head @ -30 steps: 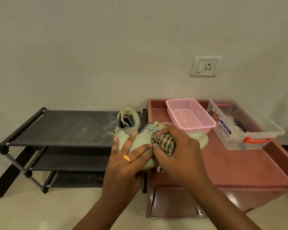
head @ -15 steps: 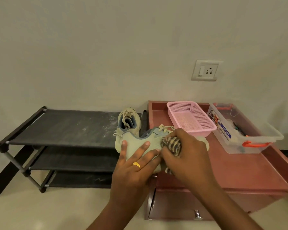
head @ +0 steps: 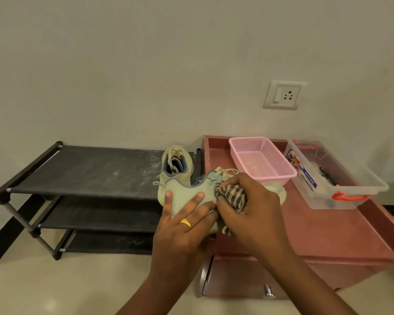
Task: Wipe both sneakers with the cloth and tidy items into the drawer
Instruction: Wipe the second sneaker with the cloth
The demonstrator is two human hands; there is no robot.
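Centrally, L hand [head: 182,223] presses straight, spread fingers on pale green sneaker [head: 187,194]; R hand [head: 253,212], touching L's fingertips, curls round striped cloth [head: 233,196] against it. 2nd sneaker [head: 175,162] sits just beyond L hand.

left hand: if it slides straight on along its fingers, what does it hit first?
Likely the second sneaker on the shoe rack. The left hand lies flat on the held sneaker, fingers aimed toward it. Depth is unclear, so it might pass over.
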